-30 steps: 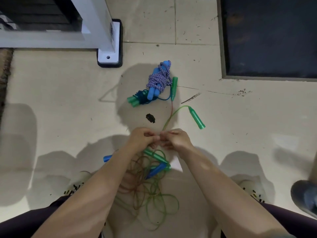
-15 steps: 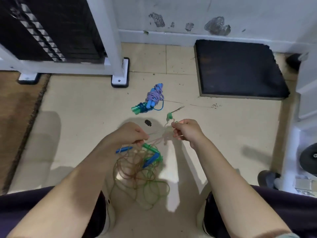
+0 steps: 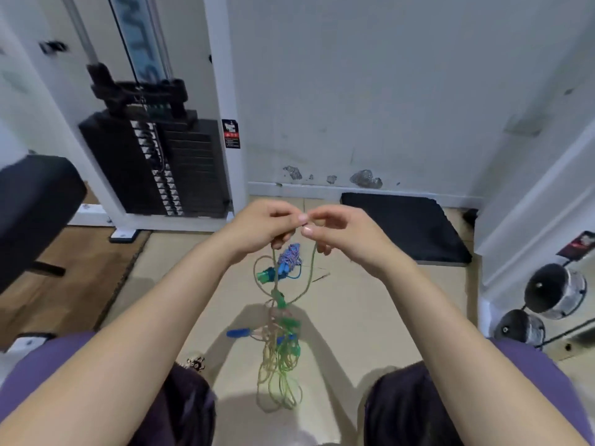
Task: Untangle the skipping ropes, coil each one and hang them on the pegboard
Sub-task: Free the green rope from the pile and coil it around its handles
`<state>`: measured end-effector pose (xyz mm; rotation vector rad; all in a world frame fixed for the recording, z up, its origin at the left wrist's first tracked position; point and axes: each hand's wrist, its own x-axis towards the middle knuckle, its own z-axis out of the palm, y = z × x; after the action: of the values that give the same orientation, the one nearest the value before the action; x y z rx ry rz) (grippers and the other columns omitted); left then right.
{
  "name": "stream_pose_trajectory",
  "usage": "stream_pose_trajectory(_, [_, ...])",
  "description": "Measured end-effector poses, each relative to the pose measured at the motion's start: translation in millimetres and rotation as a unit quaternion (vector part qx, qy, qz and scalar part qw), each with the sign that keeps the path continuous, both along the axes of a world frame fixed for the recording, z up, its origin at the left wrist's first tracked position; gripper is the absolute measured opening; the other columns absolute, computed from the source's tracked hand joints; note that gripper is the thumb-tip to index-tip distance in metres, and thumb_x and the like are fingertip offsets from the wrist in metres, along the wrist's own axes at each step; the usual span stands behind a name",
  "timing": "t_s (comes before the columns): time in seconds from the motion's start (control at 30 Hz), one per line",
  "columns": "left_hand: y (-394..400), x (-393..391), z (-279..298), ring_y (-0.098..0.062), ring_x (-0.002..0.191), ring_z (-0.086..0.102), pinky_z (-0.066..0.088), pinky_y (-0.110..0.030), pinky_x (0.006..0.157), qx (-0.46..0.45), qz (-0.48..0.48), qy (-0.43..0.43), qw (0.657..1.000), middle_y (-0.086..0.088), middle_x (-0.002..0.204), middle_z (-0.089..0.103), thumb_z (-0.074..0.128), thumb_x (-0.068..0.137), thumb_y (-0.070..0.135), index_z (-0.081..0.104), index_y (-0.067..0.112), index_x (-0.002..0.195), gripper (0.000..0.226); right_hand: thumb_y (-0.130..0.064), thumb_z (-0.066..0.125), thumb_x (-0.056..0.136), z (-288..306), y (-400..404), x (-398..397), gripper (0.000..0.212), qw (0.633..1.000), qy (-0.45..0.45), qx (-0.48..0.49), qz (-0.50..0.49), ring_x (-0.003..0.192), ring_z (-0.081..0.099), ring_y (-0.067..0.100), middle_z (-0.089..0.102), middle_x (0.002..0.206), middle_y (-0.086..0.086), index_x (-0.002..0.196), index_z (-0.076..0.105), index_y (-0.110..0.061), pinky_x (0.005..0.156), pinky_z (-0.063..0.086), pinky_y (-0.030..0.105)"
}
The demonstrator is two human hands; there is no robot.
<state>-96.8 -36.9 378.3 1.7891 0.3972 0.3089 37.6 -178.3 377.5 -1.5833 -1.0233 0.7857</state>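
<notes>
Left hand point(image 3: 264, 225), right hand point(image 3: 341, 235) pinching rope tangle point(image 3: 280, 342), dangling below

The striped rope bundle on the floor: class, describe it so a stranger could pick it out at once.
Find the black mat by the wall; left of it on the tiled floor lies the striped rope bundle, below the hands. Unlike the thin greenish cords dangling, it is thick, blue-and-white, already coiled.

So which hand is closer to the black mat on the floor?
The right hand. It is held up just left of the black mat in the picture, while the left hand is farther left, nearer the weight stack.
</notes>
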Motion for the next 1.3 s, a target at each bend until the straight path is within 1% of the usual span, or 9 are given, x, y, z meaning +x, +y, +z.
stream_pose_trajectory(0.17, [-5,-10,26,-0.013,0.062,0.06,0.048,-0.022,0.063,0.014,-0.03,-0.027,0.999,0.004,0.065,0.064,0.064,0.095,0.014,0.06,0.013,0.111,0.015,-0.008,0.075,0.083,25,-3,-4,0.008,0.996,-0.04,0.065,-0.052,0.045,0.053,0.014,0.063,0.059,0.004,0.078,0.069,-0.009,0.047,0.044,0.023])
stream_pose_trajectory(0.3, [4,-18,-8,-0.013,0.078,0.069,0.052,-0.022,0.077,0.025,-0.052,0.069,0.996,-0.005,0.082,0.074,0.064,0.095,0.011,0.068,0.005,0.096,0.007,-0.002,0.069,0.087,19,-2,9,0.016,0.99,-0.023,0.113,-0.076,0.051,0.059,0.02,0.064,0.063,0.007,0.074,0.068,-0.012,0.051,0.049,0.025])
stream_pose_trajectory(0.4, [5,-21,-30,-0.004,0.073,0.067,0.05,-0.013,0.069,0.054,-0.063,0.137,0.987,-0.006,0.085,0.075,0.063,0.096,0.013,0.072,0.001,0.094,0.015,-0.004,0.068,0.088,3,-5,18,0.014,0.99,-0.004,0.106,-0.09,0.054,0.06,0.021,0.066,0.067,0.008,0.077,0.067,-0.011,0.052,0.049,0.026])
stream_pose_trajectory(0.57, [1,-13,-24,-0.008,0.058,0.061,0.052,-0.019,0.059,-0.017,0.024,0.011,0.999,0.0,0.064,0.068,0.067,0.092,0.011,0.073,0.007,0.088,0.008,-0.03,0.078,0.082,-15,-9,19,0.011,0.998,-0.036,-0.044,-0.028,0.054,0.053,0.006,0.07,0.075,0.0,0.086,0.071,-0.022,0.048,0.039,0.019])
stream_pose_trajectory(0.7, [-6,-15,-23,-0.007,0.055,0.055,0.047,-0.019,0.053,0.004,0.021,-0.001,1.0,0.003,0.059,0.061,0.069,0.091,0.017,0.075,0.013,0.086,0.008,-0.036,0.083,0.075,-14,-7,12,0.026,0.998,-0.063,-0.02,-0.01,0.051,0.05,-0.001,0.068,0.083,-0.012,0.099,0.072,-0.031,0.048,0.037,0.01])
stream_pose_trajectory(0.9, [-11,-9,-30,-0.017,0.064,0.056,0.049,-0.033,0.061,-0.05,-0.003,0.015,0.999,-0.002,0.067,0.065,0.065,0.095,0.017,0.072,0.009,0.088,0.013,-0.02,0.082,0.077,-16,-8,6,0.014,0.996,-0.091,-0.008,0.008,0.052,0.046,0.005,0.054,0.056,-0.011,0.08,0.069,-0.018,0.054,0.04,0.02])
stream_pose_trajectory(1.03, [-5,-9,-34,-0.011,0.072,0.062,0.054,-0.027,0.061,-0.062,-0.051,0.059,0.995,0.003,0.078,0.072,0.069,0.091,0.016,0.073,0.009,0.097,0.009,-0.019,0.08,0.08,-14,-12,10,0.017,0.993,-0.112,-0.036,-0.006,0.054,0.036,0.01,0.042,0.052,-0.011,0.073,0.065,-0.018,0.055,0.033,0.024])
stream_pose_trajectory(1.17, [0,-6,-44,-0.006,0.071,0.061,0.05,-0.022,0.059,0.06,-0.025,0.14,0.988,-0.001,0.085,0.075,0.076,0.086,0.015,0.077,0.017,0.092,0.006,-0.017,0.073,0.087,-13,-16,14,0.016,0.993,-0.105,0.029,-0.046,0.057,0.042,0.008,0.052,0.066,-0.003,0.076,0.061,-0.018,0.055,0.036,0.017])
stream_pose_trajectory(1.3, [14,-8,-45,-0.002,0.066,0.059,0.049,-0.022,0.067,0.13,0.029,0.172,0.976,0.006,0.076,0.074,0.079,0.084,0.027,0.08,0.02,0.088,0.009,-0.021,0.076,0.083,-10,-20,30,0.015,0.979,-0.154,0.052,-0.124,0.067,0.046,0.013,0.056,0.074,-0.009,0.074,0.064,-0.018,0.067,0.04,0.028])
